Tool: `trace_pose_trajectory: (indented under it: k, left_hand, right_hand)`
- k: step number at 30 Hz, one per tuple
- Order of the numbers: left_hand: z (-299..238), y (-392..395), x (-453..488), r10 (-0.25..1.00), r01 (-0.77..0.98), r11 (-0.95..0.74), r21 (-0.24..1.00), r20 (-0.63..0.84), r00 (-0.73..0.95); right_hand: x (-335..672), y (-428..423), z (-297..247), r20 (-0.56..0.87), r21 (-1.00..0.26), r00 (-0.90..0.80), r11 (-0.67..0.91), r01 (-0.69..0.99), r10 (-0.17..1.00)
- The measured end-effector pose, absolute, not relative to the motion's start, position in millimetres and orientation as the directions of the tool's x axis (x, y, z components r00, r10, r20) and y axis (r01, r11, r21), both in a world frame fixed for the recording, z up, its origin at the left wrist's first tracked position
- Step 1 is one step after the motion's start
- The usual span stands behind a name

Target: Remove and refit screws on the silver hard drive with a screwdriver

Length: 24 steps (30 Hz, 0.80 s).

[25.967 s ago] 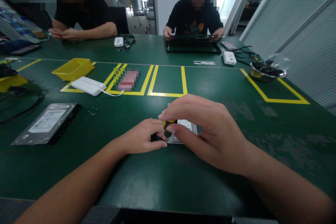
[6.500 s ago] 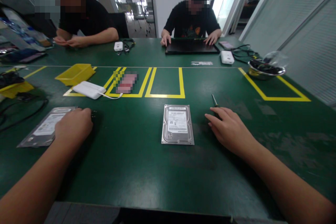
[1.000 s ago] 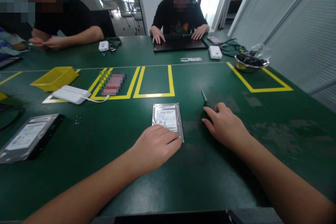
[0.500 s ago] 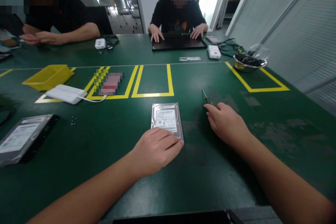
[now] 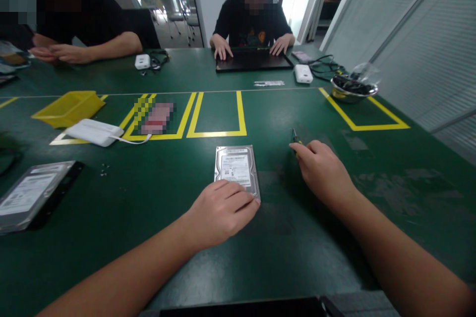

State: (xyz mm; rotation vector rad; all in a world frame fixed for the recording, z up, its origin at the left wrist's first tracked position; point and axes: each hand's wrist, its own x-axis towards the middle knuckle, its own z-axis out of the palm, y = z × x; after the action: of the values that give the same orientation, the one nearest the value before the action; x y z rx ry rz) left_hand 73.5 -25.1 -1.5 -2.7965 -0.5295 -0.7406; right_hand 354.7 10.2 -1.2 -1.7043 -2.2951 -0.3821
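A silver hard drive [image 5: 235, 166] with a white label lies flat on the green table in front of me. My left hand [image 5: 223, 210] grips its near end, fingers over the top and thumb at the right corner. To the right of the drive, my right hand [image 5: 323, 166] is closed around a screwdriver [image 5: 297, 141], whose thin metal shaft points away and is apart from the drive. Most of its dark-and-yellow handle is hidden by my fingers. Several small screws [image 5: 104, 170] lie to the left, beside another hard drive [image 5: 35, 190] near the left edge.
A yellow bin [image 5: 70, 109], a white power bank [image 5: 92, 132] and a cabled phone [image 5: 158, 118] stand back left. A metal bowl of cables [image 5: 355, 90] is at the back right. Two people sit across, one with hands on a dark flat panel [image 5: 256, 61].
The screwdriver has turned in my right hand, its tip swinging slightly right, and more of the handle shows. My left hand and the hard drive have stayed in place.
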Motion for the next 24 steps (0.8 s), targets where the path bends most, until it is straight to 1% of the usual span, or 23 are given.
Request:
trace_pose_trajectory:
  k: [3, 6, 9, 11, 13, 14, 16, 17, 19, 20, 22, 24]
  left_hand:
    - [-2.7, -24.9, 73.4, 0.292, 0.390, -0.916, -0.094, 0.509, 0.810]
    - [-3.6, -24.4, 73.8, 0.297, 0.387, -0.918, -0.081, 0.507, 0.809]
    - [-4.8, -23.7, 74.2, 0.301, 0.384, -0.921, -0.068, 0.505, 0.809]
    - [-5.4, -23.4, 74.1, 0.304, 0.386, -0.920, -0.062, 0.508, 0.806]
    - [-5.5, -23.2, 73.9, 0.305, 0.386, -0.921, -0.057, 0.511, 0.804]
    - [-5.4, -23.3, 73.8, 0.306, 0.386, -0.921, -0.056, 0.513, 0.802]
    - [-5.0, -23.5, 73.8, 0.303, 0.385, -0.921, -0.055, 0.516, 0.801]
    - [-4.8, -23.6, 73.8, 0.302, 0.384, -0.922, -0.056, 0.516, 0.802]
    - [-4.6, -23.8, 74.0, 0.303, 0.383, -0.922, -0.057, 0.512, 0.804]
    - [-4.6, -23.8, 74.1, 0.305, 0.384, -0.921, -0.056, 0.509, 0.805]
    - [-4.6, -23.9, 74.1, 0.310, 0.389, -0.920, -0.056, 0.505, 0.805]
    - [-4.4, -24.1, 73.9, 0.311, 0.392, -0.918, -0.060, 0.503, 0.806]
  right_hand:
    - [355.9, 10.5, 2.3, 0.452, 0.038, -0.288, 0.305, 0.952, 0.844]
    - [356.4, 8.4, 8.8, 0.578, -0.035, -0.269, 0.353, 0.935, 0.771]
    - [355.4, 2.6, 18.2, 0.676, -0.155, -0.191, 0.390, 0.908, 0.712]
    - [353.9, -2.1, 24.6, 0.694, -0.288, -0.092, 0.393, 0.874, 0.714]
    - [352.2, -5.8, 29.4, 0.656, -0.488, 0.035, 0.389, 0.781, 0.754]
    - [351.2, -6.9, 31.0, 0.617, -0.598, 0.091, 0.391, 0.699, 0.781]
    - [349.2, -7.4, 32.5, 0.534, -0.784, 0.159, 0.416, 0.461, 0.830]
    - [348.1, -7.1, 32.6, 0.498, -0.843, 0.168, 0.430, 0.322, 0.851]
    - [345.6, -6.6, 32.0, 0.433, -0.902, 0.152, 0.426, 0.077, 0.889]
    - [344.2, -6.8, 31.7, 0.407, -0.912, 0.128, 0.411, -0.005, 0.904]
    - [341.0, -8.8, 31.1, 0.371, -0.924, 0.072, 0.376, -0.065, 0.926]
    - [337.6, -12.2, 30.9, 0.348, -0.936, 0.027, 0.349, -0.044, 0.937]
